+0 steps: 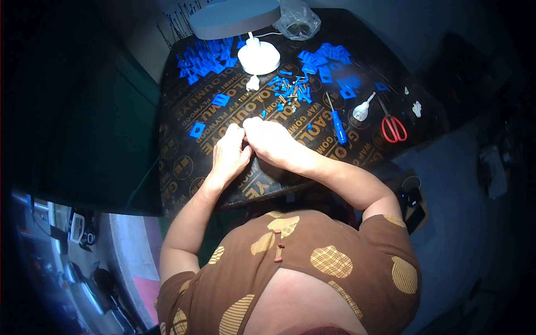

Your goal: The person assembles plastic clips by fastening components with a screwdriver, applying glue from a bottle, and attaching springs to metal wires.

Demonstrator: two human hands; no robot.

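My left hand (228, 152) and my right hand (271, 143) meet over the near part of the dark table. Both have their fingers closed and pressed together at the tips. Whatever they pinch is hidden by the fingers and washed out by glare. Just beyond the right fingertips is a small blue piece (264, 113); I cannot tell whether it touches them. Past it lies a loose pile of small blue and brass-coloured parts (290, 90). Two flat blue pieces, a nearer one (197, 130) and a farther one (221, 100), lie left of my hands.
A white lamp (259, 58) stands at the back, between heaps of blue pieces on its left (204, 60) and right (324, 58). To the right lie a blue-handled screwdriver (338, 126), a small white bottle (362, 110) and red-handled scissors (393, 128). A clear plastic bag (297, 21) sits behind.
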